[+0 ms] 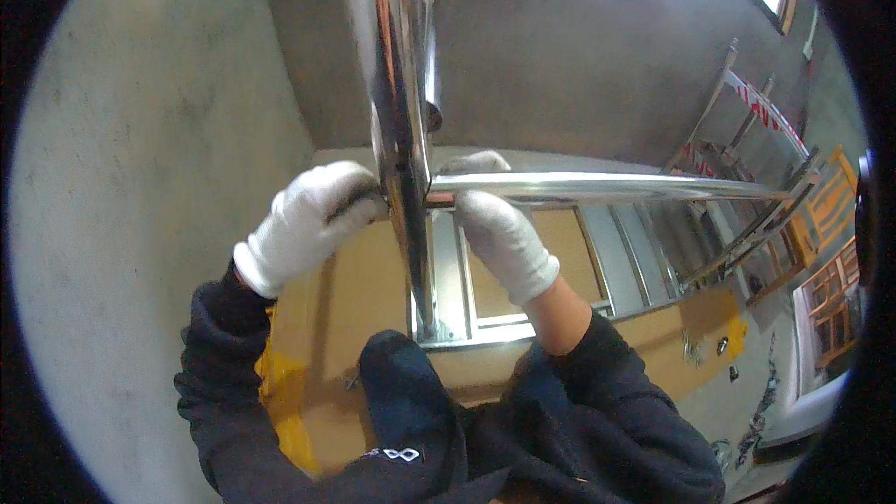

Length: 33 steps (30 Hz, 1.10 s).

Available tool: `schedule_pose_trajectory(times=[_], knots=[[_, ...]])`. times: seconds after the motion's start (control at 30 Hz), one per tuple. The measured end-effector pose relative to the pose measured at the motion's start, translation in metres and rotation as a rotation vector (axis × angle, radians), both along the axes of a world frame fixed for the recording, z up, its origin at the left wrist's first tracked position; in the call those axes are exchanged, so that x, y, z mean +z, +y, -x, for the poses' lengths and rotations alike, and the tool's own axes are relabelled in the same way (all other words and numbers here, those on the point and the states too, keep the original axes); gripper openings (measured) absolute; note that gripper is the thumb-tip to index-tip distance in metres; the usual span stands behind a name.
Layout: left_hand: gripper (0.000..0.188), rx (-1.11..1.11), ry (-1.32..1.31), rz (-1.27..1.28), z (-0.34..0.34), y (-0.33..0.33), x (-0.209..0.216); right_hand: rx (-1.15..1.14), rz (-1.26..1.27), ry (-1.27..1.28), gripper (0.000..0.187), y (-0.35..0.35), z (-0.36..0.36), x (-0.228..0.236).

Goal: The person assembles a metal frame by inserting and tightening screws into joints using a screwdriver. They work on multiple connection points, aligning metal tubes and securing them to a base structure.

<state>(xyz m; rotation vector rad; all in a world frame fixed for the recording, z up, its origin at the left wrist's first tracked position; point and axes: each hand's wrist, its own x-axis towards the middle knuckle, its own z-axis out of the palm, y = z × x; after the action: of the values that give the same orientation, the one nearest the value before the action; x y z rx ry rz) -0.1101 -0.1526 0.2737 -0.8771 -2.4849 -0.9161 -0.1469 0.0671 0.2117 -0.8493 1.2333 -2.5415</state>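
A shiny upright metal post (401,103) rises in front of me, and a round metal tube (607,188) meets it from the right. My right hand (504,238), in a white glove, grips the tube close to the joint. Its thumb side is toward me, and its other fingers show behind the tube. My left hand (313,219), also in a white glove, is closed at the post's left side, level with the joint. Its fingertips touch or nearly touch the post; anything pinched in them is hidden. A second metal tube (429,37) stands behind the post.
Below lies a metal frame (471,303) with crossbars, on brown cardboard (644,331) with yellow tape. Small metal parts (691,345) lie at its right. A metal frame with striped tape (767,112) and a wooden chair (831,196) stand right. A wall (159,177) closes the left.
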Motion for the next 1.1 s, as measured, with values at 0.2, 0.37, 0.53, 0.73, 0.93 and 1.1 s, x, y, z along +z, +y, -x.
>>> schedule_pose_trajectory(times=[0.2,0.37,0.53,0.73,0.93,1.1], knots=[[0.02,-0.182,-0.074,-0.107,0.017,-0.012,-0.004,-0.023,0.068,0.09,0.032,-0.007,0.002,-0.003],[0.02,-0.17,-0.071,-0.046,0.005,-0.01,0.0,-0.056,-0.077,0.163,0.038,-0.002,-0.002,-0.002],[0.033,-0.147,-0.161,0.005,0.012,-0.022,0.0,-0.039,-0.069,0.224,0.037,-0.001,0.005,-0.008],[0.033,-0.058,-0.2,0.021,0.005,-0.02,-0.005,0.098,0.128,0.077,0.04,0.004,-0.013,0.014],[0.032,0.021,-0.167,0.174,-0.007,-0.015,0.012,-0.009,0.005,0.286,0.024,-0.009,0.018,-0.028],[0.033,-0.01,0.071,0.307,0.001,-0.014,0.007,-0.092,-0.022,0.446,0.019,-0.003,0.02,-0.027]])
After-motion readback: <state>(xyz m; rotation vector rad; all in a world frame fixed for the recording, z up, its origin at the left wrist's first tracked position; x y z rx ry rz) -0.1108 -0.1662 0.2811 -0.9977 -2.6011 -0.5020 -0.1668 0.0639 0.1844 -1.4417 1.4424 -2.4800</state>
